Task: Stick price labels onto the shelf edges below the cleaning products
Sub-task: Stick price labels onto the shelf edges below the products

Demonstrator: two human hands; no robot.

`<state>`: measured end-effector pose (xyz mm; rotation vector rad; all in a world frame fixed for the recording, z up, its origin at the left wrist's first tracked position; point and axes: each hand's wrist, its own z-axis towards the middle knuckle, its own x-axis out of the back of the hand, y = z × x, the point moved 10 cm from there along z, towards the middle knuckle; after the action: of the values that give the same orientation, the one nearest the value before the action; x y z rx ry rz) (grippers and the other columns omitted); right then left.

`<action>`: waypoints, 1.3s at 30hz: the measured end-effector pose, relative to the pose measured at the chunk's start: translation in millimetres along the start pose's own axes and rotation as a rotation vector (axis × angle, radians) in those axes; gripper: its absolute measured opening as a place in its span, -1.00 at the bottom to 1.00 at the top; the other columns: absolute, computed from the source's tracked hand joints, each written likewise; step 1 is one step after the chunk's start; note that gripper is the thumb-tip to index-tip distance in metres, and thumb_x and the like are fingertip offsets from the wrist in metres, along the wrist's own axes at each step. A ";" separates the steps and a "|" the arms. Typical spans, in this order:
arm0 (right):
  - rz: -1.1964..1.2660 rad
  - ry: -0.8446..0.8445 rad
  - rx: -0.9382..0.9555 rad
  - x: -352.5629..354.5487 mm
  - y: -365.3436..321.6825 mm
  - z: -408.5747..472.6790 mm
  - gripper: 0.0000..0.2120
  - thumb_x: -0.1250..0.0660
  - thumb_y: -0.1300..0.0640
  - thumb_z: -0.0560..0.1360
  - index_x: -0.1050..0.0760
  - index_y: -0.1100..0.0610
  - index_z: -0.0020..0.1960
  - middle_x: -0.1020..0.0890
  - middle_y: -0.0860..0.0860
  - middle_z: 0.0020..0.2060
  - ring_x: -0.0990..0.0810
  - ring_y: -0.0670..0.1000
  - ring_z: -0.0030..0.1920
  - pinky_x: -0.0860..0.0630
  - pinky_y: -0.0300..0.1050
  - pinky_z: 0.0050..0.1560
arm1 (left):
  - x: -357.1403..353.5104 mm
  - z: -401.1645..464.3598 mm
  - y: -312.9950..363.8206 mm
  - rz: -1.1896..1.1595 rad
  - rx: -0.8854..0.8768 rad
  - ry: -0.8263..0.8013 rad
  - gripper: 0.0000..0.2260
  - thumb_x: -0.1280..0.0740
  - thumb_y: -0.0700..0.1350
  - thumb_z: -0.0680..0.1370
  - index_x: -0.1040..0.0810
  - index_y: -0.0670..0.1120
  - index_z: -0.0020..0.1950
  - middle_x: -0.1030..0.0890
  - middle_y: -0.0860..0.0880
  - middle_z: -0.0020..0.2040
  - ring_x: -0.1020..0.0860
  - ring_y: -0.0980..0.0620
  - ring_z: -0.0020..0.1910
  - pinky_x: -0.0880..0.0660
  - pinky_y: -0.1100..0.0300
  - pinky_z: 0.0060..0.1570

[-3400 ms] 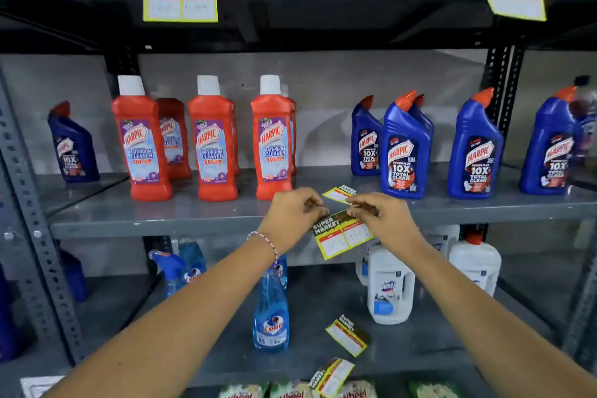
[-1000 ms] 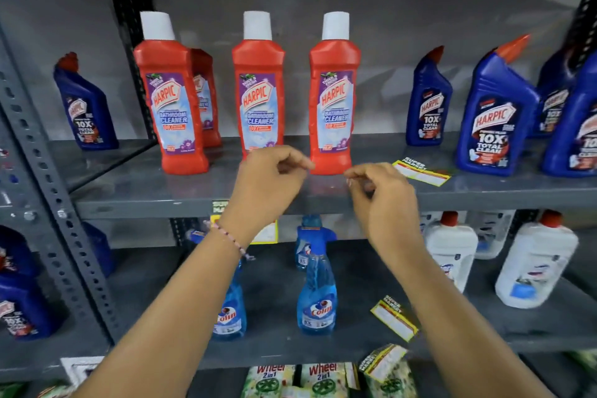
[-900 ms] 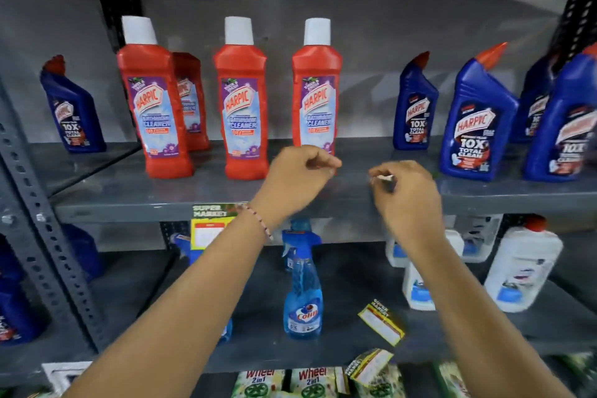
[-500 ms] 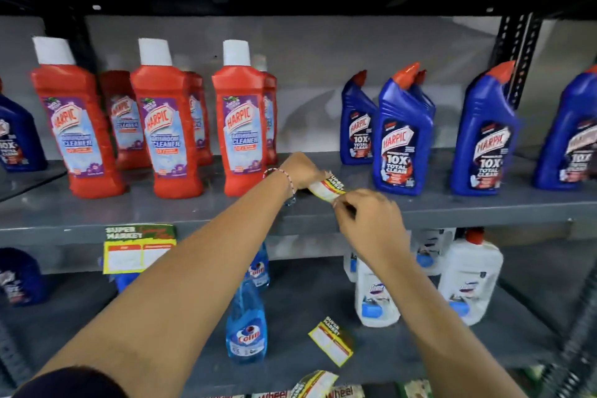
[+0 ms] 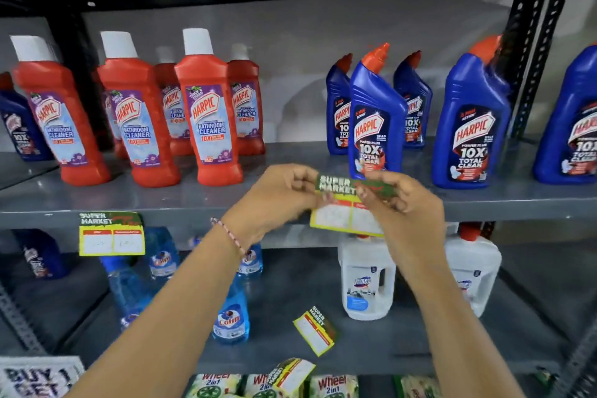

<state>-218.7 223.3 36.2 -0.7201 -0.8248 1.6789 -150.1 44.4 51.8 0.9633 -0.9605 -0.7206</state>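
Observation:
A green and yellow "Super Market" price label (image 5: 339, 202) is held flat in front of the grey shelf edge (image 5: 181, 213), below the blue Harpic bottles (image 5: 376, 126). My left hand (image 5: 274, 200) pinches its left end. My right hand (image 5: 403, 203) pinches its right end and covers that side. Another price label (image 5: 111, 234) hangs stuck on the same shelf edge, under the red Harpic bathroom cleaner bottles (image 5: 206, 113).
A loose label (image 5: 315, 329) lies on the lower shelf between blue Colin spray bottles (image 5: 231, 317) and white Domex jugs (image 5: 366, 281). One more loose label (image 5: 290, 373) rests over Wheel packets at the bottom. A perforated black upright (image 5: 533, 52) stands at the right.
Both hands picked the label off the shelf top beside the blue bottles and brought it down in front of the shelf edge. The view shifted right from the stuck label.

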 end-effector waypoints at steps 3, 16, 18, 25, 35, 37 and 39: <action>-0.068 -0.061 -0.029 31.4 14.8 -6.3 -0.74 -0.52 0.24 0.39 -0.64 -0.05 -0.01 -0.74 -0.05 -0.17 -0.71 -0.03 -0.15 -0.63 -0.01 -0.09 | -42.7 -8.0 -8.9 0.067 -0.011 -0.077 -0.86 -0.50 -0.27 0.43 -0.58 -0.09 -0.20 -0.60 -0.06 -0.39 -0.43 0.19 -0.60 -0.35 0.37 -0.61; -0.273 0.163 -0.008 146.3 44.0 14.5 -0.87 -0.46 0.17 0.46 -0.63 -0.04 -0.06 -0.67 0.00 -0.07 -0.66 -0.09 -0.07 -0.63 -0.07 -0.02 | -156.2 14.0 12.0 0.195 -0.089 0.124 -0.78 -0.38 -0.10 0.54 -0.54 -0.23 -0.20 -0.67 -0.12 -0.41 -0.65 0.00 -0.53 -0.57 0.26 -0.55; -0.293 0.172 -0.003 148.3 45.0 16.6 -0.88 -0.45 0.16 0.47 -0.62 -0.05 -0.05 -0.66 -0.03 -0.08 -0.65 -0.11 -0.07 -0.62 -0.13 -0.04 | -158.9 15.8 15.6 0.246 -0.102 0.148 -0.77 -0.38 -0.06 0.54 -0.54 -0.22 -0.19 -0.66 -0.07 -0.41 -0.63 0.07 -0.56 -0.47 0.38 -0.61; -0.364 0.234 0.033 148.4 48.1 18.0 -0.89 -0.45 0.13 0.47 -0.61 -0.05 -0.05 -0.63 -0.06 -0.08 -0.62 -0.13 -0.10 -0.57 -0.26 -0.07 | -161.1 19.7 23.3 0.389 -0.141 0.179 -0.70 -0.37 0.00 0.54 -0.50 -0.23 -0.21 -0.66 -0.12 -0.37 -0.64 -0.01 -0.54 -0.56 0.23 -0.55; -0.159 0.539 -0.065 167.4 61.2 0.9 -0.73 -0.51 0.07 0.41 -0.49 0.02 0.04 -0.54 -0.10 -0.20 -0.54 -0.12 -0.19 -0.53 -0.27 -0.13 | -155.2 16.1 13.1 0.409 -0.094 0.205 -0.57 -0.34 0.08 0.54 -0.47 -0.25 -0.34 -0.63 -0.17 -0.43 -0.59 -0.05 -0.63 -0.59 0.05 -0.60; -0.111 0.592 -0.079 167.0 66.5 -6.7 -0.74 -0.47 0.07 0.45 -0.43 0.05 0.02 -0.50 -0.14 -0.26 -0.53 -0.15 -0.23 -0.53 -0.28 -0.13 | -153.0 12.6 9.6 0.404 -0.107 0.210 -0.57 -0.32 0.06 0.56 -0.49 -0.29 -0.30 -0.63 -0.21 -0.43 -0.58 -0.04 -0.63 -0.58 0.04 -0.62; -0.095 0.626 -0.092 166.0 76.9 -17.0 -0.79 -0.42 0.08 0.49 -0.39 0.06 0.00 -0.48 -0.15 -0.27 -0.50 -0.13 -0.24 -0.51 -0.27 -0.13 | -147.6 7.9 4.3 0.397 -0.125 0.216 -0.57 -0.31 0.04 0.57 -0.49 -0.31 -0.30 -0.63 -0.23 -0.43 -0.58 -0.03 -0.64 -0.56 0.08 -0.65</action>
<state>-286.7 373.3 -45.2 -1.1709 -0.4784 1.2242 -217.4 168.3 7.4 0.6958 -0.8696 -0.3304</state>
